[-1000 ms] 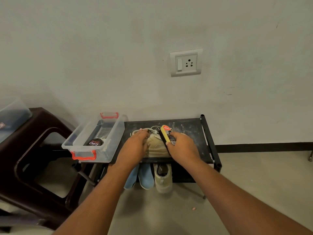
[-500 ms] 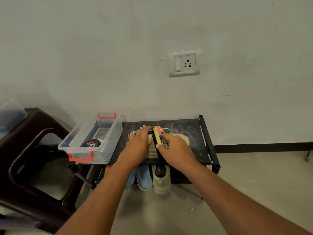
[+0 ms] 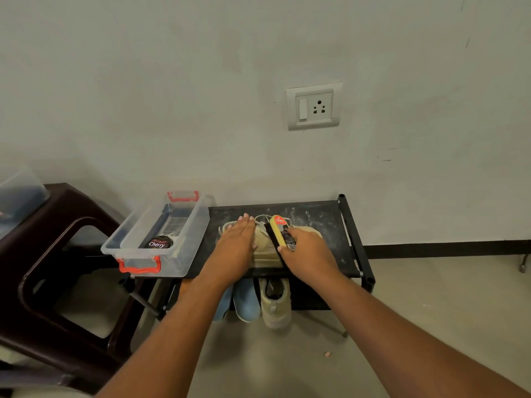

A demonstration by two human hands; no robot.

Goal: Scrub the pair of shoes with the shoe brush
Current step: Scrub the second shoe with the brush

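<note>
The right hand has its fingers curled round a yellow-backed shoe brush with black bristles, bristle side turned left against a tan suede lace-up shoe; the left hand lies flat on that shoe's left side, fingers straight and together, pressing down and gripping nothing; a second tan suede toe shows just past the right hand's knuckles; both shoes sit on the dusty black top shelf of a low metal shoe rack set against the wall; on the rack's left end stands a clear plastic storage box with red clip handles, and inside it lies a round black tin of polish marked Cherry; on the lower shelf, heels toward me, are a pair of light blue shoes and beside them a pale beige shoe; a dark brown plastic chair stands to the left; a white wall socket sits above the rack.
</note>
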